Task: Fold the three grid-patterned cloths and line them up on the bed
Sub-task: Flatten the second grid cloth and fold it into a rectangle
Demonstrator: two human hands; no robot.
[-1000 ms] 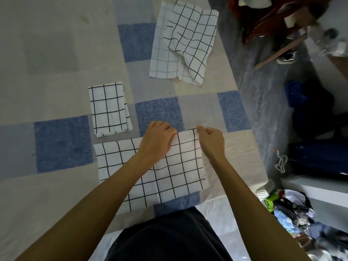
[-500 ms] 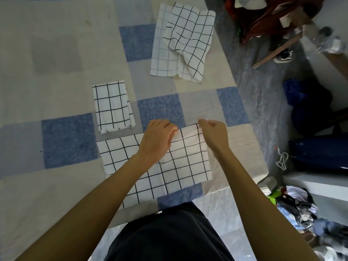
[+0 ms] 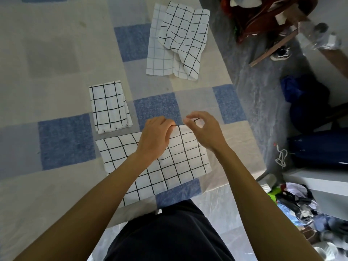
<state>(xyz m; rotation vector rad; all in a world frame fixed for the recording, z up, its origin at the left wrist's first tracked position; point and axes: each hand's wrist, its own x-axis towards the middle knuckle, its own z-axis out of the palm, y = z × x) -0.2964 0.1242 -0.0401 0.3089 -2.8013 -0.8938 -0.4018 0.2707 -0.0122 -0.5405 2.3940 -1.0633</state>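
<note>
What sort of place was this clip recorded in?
Most likely a lived-in bedroom: a bed with a blue, grey and beige checked bedspread, a black-and-white sneaker on the grey floor, and a loose pile of clothes beside the bed.

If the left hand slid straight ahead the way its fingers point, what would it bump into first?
Probably only bare bed cover. The left hand points up-right, and the crumpled cloth is the first thing in that line, far off; depth is uncertain.

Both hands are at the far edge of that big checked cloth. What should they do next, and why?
Probably draw that far edge toward the body to fold the flat cloth in half: the left hand and right hand pinch it, and it lies unfolded beside the folded cloth.
</note>
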